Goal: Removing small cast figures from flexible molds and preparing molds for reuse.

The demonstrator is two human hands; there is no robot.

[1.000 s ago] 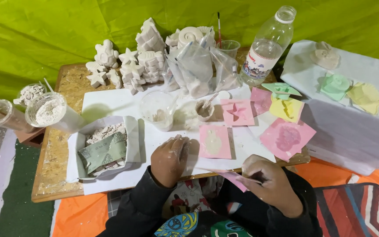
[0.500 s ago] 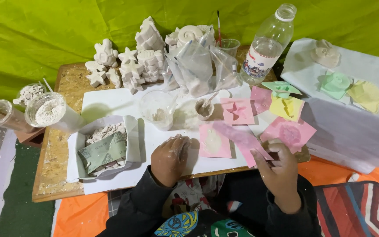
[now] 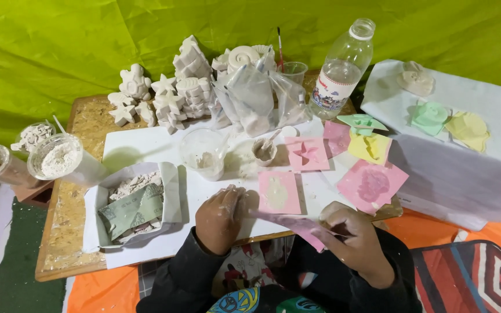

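Pink mould (image 3: 297, 225) is pinched flat in the right hand (image 3: 358, 243), off the worktop (image 3: 146, 145), so it is kept level. Left hand (image 3: 220, 217) is curled loosely, empty, and rested beside another pink mould (image 3: 278, 192).

Pink mould (image 3: 279, 192), yellow mould (image 3: 370, 147), green backdrop (image 3: 59, 40), possibly white plaster figures (image 3: 169, 98).

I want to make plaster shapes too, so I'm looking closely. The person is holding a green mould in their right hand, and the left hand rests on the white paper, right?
Not quite. The mould in the right hand is pink, not green, as the head view shows. The left hand does rest on the white paper.
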